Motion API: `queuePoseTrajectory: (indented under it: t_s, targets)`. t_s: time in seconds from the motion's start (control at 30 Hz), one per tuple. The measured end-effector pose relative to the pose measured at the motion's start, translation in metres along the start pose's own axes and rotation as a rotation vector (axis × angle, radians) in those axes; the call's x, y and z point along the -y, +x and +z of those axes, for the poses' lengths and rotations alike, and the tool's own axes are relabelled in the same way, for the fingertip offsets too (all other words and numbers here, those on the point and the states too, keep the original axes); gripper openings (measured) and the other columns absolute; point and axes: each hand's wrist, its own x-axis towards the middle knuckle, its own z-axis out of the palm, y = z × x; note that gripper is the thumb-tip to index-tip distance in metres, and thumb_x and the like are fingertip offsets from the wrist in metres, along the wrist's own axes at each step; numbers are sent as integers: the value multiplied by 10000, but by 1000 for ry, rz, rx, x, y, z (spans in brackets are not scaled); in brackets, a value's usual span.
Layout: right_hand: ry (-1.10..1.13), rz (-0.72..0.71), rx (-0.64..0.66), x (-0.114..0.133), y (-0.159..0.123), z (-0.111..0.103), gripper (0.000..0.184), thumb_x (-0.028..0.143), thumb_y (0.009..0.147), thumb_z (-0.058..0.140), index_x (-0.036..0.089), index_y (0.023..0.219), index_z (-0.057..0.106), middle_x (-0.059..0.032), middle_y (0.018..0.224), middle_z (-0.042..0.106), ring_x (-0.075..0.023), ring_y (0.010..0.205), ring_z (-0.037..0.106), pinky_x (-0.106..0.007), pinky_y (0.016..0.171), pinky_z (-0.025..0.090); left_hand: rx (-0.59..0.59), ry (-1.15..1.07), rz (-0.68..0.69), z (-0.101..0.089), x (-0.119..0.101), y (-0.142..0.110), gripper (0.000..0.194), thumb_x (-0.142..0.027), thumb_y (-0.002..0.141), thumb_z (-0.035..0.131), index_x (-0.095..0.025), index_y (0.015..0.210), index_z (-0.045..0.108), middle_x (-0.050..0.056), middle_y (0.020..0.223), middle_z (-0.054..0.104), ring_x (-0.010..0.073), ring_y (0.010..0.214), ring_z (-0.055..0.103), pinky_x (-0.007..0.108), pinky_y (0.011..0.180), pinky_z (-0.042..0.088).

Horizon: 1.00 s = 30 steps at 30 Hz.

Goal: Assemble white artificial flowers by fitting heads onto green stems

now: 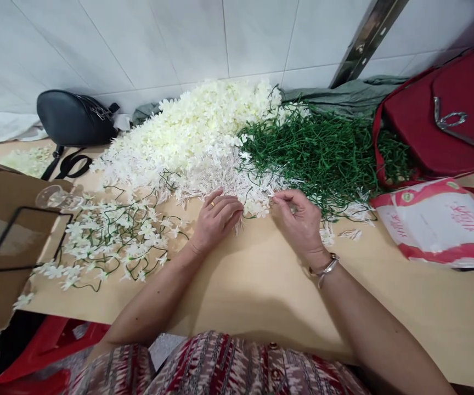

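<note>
My left hand [216,218] rests on the tan table [261,285] with its fingers curled, their tips in the near edge of a big heap of white artificial flower heads [196,137]. My right hand [298,218] is beside it, fingers pinched together near the same edge, on something too small to make out. A pile of green plastic stems [327,151] lies just behind my right hand. Finished sprigs of white flowers on green stems [113,236] lie spread out to the left of my left hand.
A black bag [74,118] stands at the back left against the tiled wall. A red bag [446,118] is at the back right, with a red-and-white plastic packet [438,222] before it. A cardboard box [2,241] and a clear cup [54,196] sit at the left.
</note>
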Motion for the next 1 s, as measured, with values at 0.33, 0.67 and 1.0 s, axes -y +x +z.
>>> queuePoseTrajectory:
  t_s: [0.33,0.67,1.0]
  targets:
    - [8,-54,-37,8,-3,-1,95,283,957,689,279,890,622,-55,1029,758,-258,1031,715,-437,955,549,-118,-140,-144,2,-3,-3,174,-274,1057,555,-223,990,708,85,1033,809,180,1004,761,319,925,595]
    - [-201,-206,66,9,-3,-2,224,153,973,556,263,1057,733,-89,1010,695,-280,991,641,-491,952,516,-294,-155,-226,-1,-5,-3,110,-252,1026,607,-200,1068,694,76,986,768,168,881,722,294,873,573]
    - [-148,-309,344,14,-15,0,195,167,1010,618,278,1104,746,-64,1047,754,-237,987,705,-409,853,588,-288,-317,-221,-5,-9,-8,173,-296,1029,647,-181,1158,649,44,928,756,120,786,724,234,781,577]
